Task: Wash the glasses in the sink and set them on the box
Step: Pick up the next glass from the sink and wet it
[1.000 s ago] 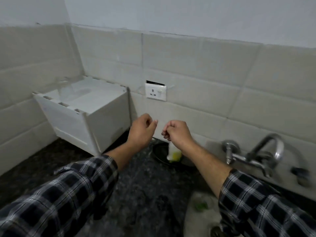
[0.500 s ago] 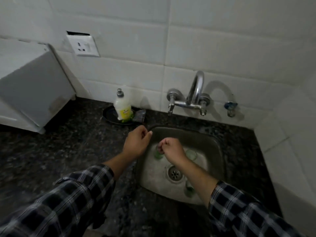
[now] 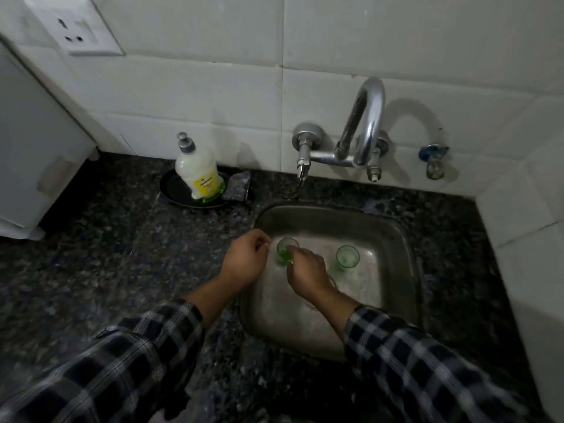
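Note:
Two small green glasses stand upright in the steel sink. My right hand reaches into the sink and its fingertips pinch the near rim of the left green glass. The other green glass stands free just right of that hand. My left hand hovers over the sink's left edge with fingers curled, holding nothing, close beside the left glass. The white box stands on the counter at the far left, only its side in view.
A chrome tap juts from the tiled wall above the sink, with no water running. A soap bottle stands in a black dish next to a scrub pad. Dark granite counter surrounds the sink.
The view swung from the box and wall socket down to the sink. Both hands dropped toward the sink, and my right hand came onto the left glass.

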